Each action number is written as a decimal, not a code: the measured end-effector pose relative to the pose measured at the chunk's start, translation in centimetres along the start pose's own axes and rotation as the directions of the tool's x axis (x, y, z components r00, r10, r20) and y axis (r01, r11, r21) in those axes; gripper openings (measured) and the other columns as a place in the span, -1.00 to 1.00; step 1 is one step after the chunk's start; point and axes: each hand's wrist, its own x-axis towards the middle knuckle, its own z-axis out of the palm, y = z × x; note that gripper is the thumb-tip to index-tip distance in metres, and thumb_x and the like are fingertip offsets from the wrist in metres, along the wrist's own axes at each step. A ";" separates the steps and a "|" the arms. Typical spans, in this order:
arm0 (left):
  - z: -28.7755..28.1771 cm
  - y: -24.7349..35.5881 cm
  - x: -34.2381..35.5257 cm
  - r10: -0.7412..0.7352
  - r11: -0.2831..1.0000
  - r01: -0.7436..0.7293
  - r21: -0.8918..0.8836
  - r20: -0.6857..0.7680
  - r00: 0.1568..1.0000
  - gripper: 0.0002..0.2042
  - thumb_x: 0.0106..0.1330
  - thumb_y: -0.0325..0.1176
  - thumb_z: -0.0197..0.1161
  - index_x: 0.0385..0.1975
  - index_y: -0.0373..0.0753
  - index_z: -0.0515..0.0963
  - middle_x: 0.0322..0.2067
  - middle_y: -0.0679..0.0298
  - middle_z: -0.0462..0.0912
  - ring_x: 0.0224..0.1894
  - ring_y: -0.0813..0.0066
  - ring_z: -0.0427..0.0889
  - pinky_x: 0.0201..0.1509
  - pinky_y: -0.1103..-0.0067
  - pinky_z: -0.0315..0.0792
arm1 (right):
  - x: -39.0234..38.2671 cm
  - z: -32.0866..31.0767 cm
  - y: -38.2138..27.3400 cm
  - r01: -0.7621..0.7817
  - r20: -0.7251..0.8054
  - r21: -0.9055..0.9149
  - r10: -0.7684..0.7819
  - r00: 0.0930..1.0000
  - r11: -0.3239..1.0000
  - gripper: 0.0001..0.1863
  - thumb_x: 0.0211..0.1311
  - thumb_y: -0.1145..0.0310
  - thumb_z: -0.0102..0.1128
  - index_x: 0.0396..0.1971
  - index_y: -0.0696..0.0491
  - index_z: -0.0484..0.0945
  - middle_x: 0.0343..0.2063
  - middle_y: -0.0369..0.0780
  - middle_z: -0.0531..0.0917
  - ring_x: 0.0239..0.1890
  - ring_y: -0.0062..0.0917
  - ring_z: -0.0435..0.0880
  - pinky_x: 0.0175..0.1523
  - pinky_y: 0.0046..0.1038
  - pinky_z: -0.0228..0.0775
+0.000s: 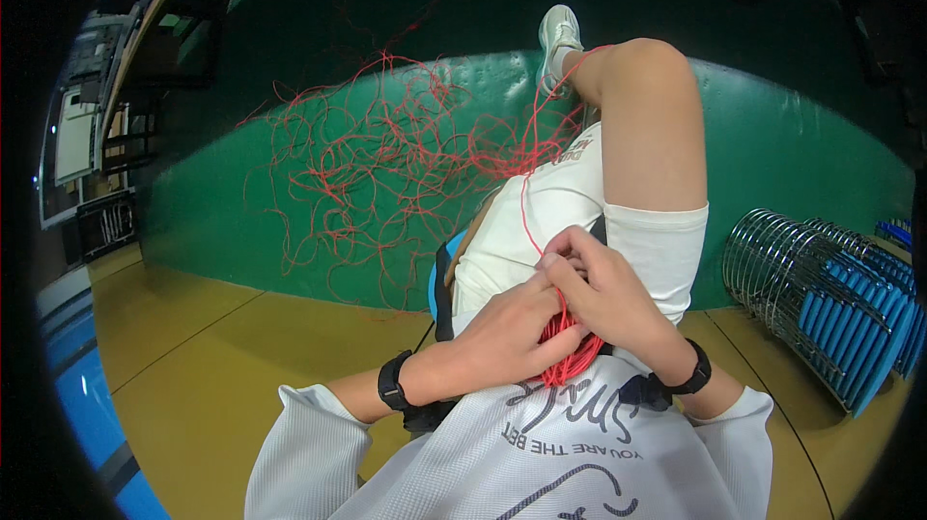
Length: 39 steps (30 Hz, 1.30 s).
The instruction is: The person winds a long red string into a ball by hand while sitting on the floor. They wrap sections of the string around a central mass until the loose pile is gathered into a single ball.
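My left hand and my right hand meet over my lap, both closed around a wound bundle of thin red cord. A strand rises from my fingers across my white shorts to a large loose tangle of red cord spread over the green mat. Each wrist carries a black band. My right leg is bent, knee up, with a white shoe resting on the mat.
A green mat lies ahead on the yellow floor. A row of stacked blue chairs with metal frames stands at the right. A blue floor strip and dark racks sit at the left.
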 end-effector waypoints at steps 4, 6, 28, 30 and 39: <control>-0.4 -0.4 0.0 -0.077 0.997 0.077 -0.005 -0.080 0.994 -0.54 0.15 -0.33 0.35 0.01 -0.41 0.43 -0.04 -0.01 0.43 0.08 0.06 0.43 0.18 0.36 0.37 | -0.2 0.5 0.4 -0.090 0.117 0.050 0.084 0.990 0.995 -0.59 0.40 0.18 0.07 0.03 0.20 0.44 -0.30 -0.04 0.67 -0.21 -0.31 0.69 -0.04 -0.37 0.48; -0.3 -0.4 0.1 -0.086 0.996 0.085 -0.024 -0.059 0.995 -0.48 0.11 -0.32 0.38 0.05 -0.40 0.40 -0.02 -0.01 0.41 0.10 0.06 0.40 0.19 0.35 0.36 | -0.3 0.7 0.7 -0.047 0.121 0.103 0.034 0.992 0.994 -0.58 0.40 0.17 0.07 0.05 0.20 0.44 -0.27 -0.04 0.67 -0.17 -0.35 0.69 -0.01 -0.40 0.47; 0.7 -3.8 -1.3 -0.120 0.922 0.072 -0.380 -0.105 0.987 -0.76 0.34 -0.51 0.04 -0.02 -0.32 0.36 0.03 0.17 0.33 0.21 0.36 0.30 0.38 0.49 0.09 | -0.6 3.3 3.0 -0.049 -0.064 0.369 0.078 0.995 0.928 -0.70 0.42 0.33 0.03 0.01 0.21 0.43 -0.16 -0.11 0.64 -0.12 -0.50 0.64 -0.01 -0.46 0.47; 0.8 -3.3 -1.2 -0.164 0.878 0.097 -0.469 -0.105 0.981 -0.71 0.31 -0.52 0.02 0.02 -0.33 0.31 0.03 0.15 0.33 0.21 0.35 0.29 0.39 0.49 0.09 | -0.5 3.3 3.0 -0.008 -0.083 0.298 0.035 0.996 0.955 -0.69 0.42 0.32 0.05 0.01 0.21 0.43 -0.15 -0.08 0.64 -0.12 -0.44 0.65 0.00 -0.42 0.47; 0.7 -2.1 -2.8 -0.253 0.967 0.237 -0.098 -0.219 0.942 -0.62 0.40 -0.37 0.06 0.10 -0.40 0.17 -0.01 0.00 0.35 0.12 0.28 0.40 0.25 0.45 0.29 | -1.0 3.1 2.4 0.019 -0.099 0.050 -0.014 0.995 0.999 -0.76 0.37 0.37 0.08 -0.10 0.22 0.51 -0.24 -0.02 0.63 -0.16 -0.24 0.66 -0.03 -0.34 0.47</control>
